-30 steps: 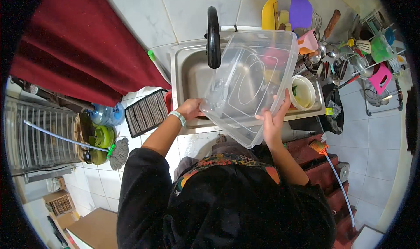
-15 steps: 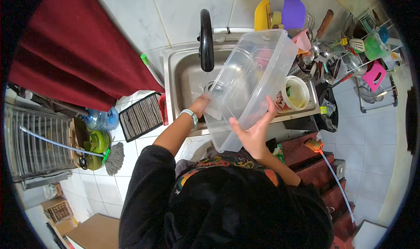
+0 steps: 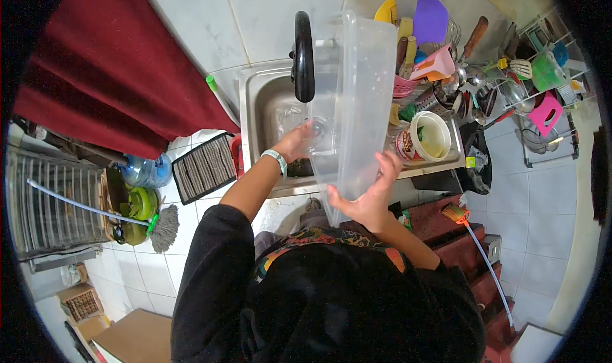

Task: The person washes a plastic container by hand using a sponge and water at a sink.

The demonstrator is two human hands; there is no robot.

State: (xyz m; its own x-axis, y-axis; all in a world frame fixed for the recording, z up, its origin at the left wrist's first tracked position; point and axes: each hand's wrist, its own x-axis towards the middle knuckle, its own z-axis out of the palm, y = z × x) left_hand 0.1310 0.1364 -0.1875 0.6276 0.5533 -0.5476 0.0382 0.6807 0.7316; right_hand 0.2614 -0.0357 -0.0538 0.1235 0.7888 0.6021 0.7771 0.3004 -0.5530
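Observation:
A large clear plastic box (image 3: pixel 370 89) is tilted on its side over the right half of the steel sink (image 3: pixel 250 101). My right hand (image 3: pixel 371 194) grips its near end, thumb on one side and fingers on the other. At the box's left edge, my left hand (image 3: pixel 294 141) has its fingers closed on the thin plastic, partly hidden behind it. The black faucet (image 3: pixel 303 57) curves over the basin just left of the box. The drain (image 3: pixel 317 127) shows through the clear wall.
A white tub (image 3: pixel 430 137) with liquid in it stands on the sink's right side. Behind it crowd utensils, a purple cutting board (image 3: pixel 430 17) and a pink scoop (image 3: pixel 435 65). A dark red curtain (image 3: pixel 108 70) hangs at left, above a striped mat (image 3: pixel 204 168).
The box has turned more upright onto its side, its far end swinging left toward the faucet. Both hands keep hold, shifting only slightly.

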